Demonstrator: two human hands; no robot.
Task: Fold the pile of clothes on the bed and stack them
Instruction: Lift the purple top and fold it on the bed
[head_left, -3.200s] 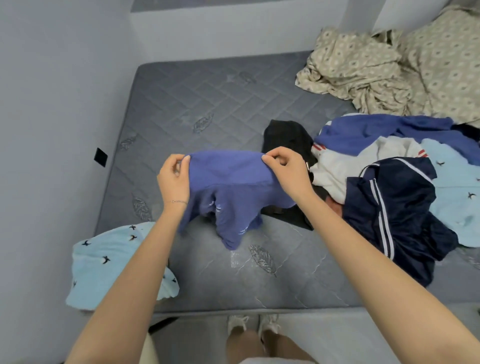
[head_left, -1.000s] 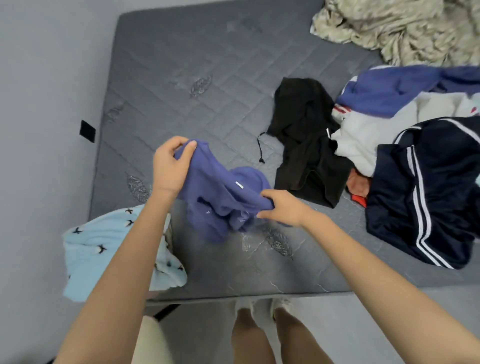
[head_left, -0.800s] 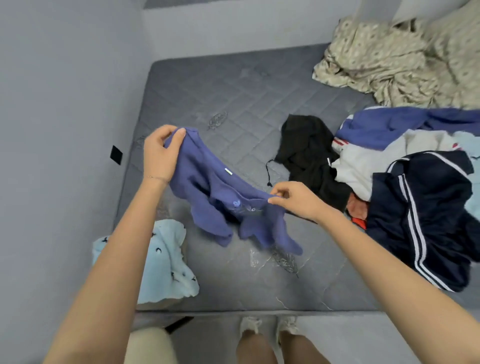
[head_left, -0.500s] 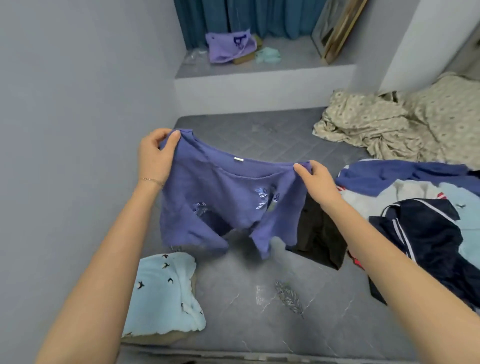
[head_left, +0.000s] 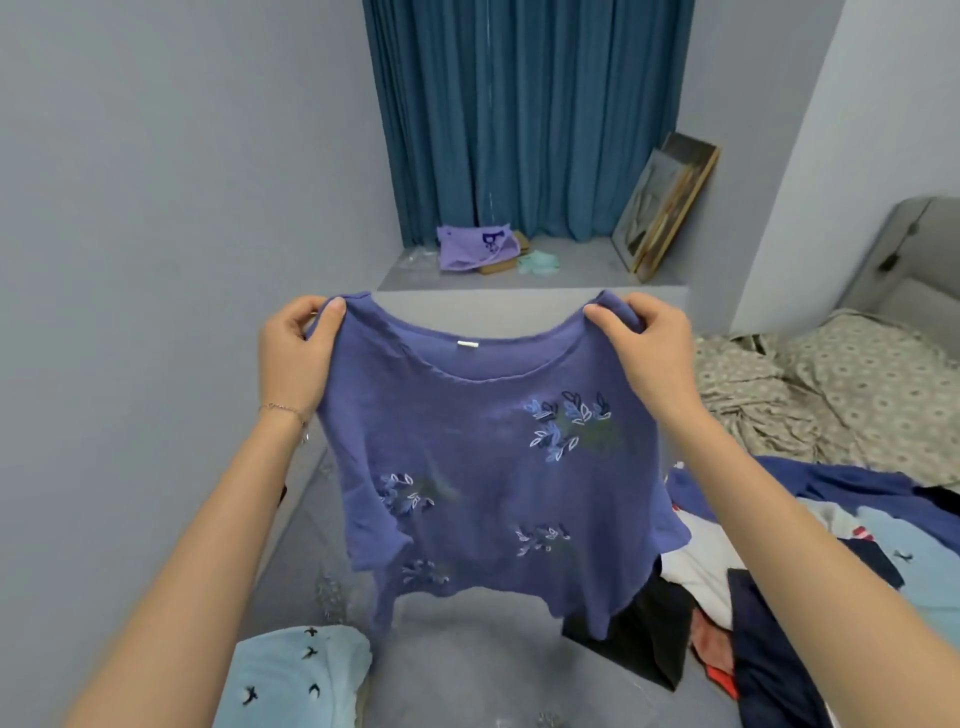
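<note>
A purple-blue knit top (head_left: 483, 467) with embroidered leaf sprigs hangs spread out in the air above the grey mattress (head_left: 467, 654). My left hand (head_left: 296, 358) pinches its left shoulder and my right hand (head_left: 647, 348) pinches its right shoulder, both at chest height. The neckline with a small white label faces me. A folded light-blue garment with black birds (head_left: 296, 675) lies at the mattress's near left corner. The unfolded pile (head_left: 810, 587) of dark navy, white, black and light-blue clothes lies to the right, partly hidden by my right arm.
A crumpled beige patterned sheet (head_left: 810, 395) covers the far right of the bed. Behind the bed is a raised ledge (head_left: 519, 280) with a purple bag, a framed picture leaning on the wall and teal curtains. A grey wall runs close along the left.
I have lifted the top from a bunched state low over the mattress and spread it wide by its shoulders. My head has tilted up, showing the ledge and curtains.
</note>
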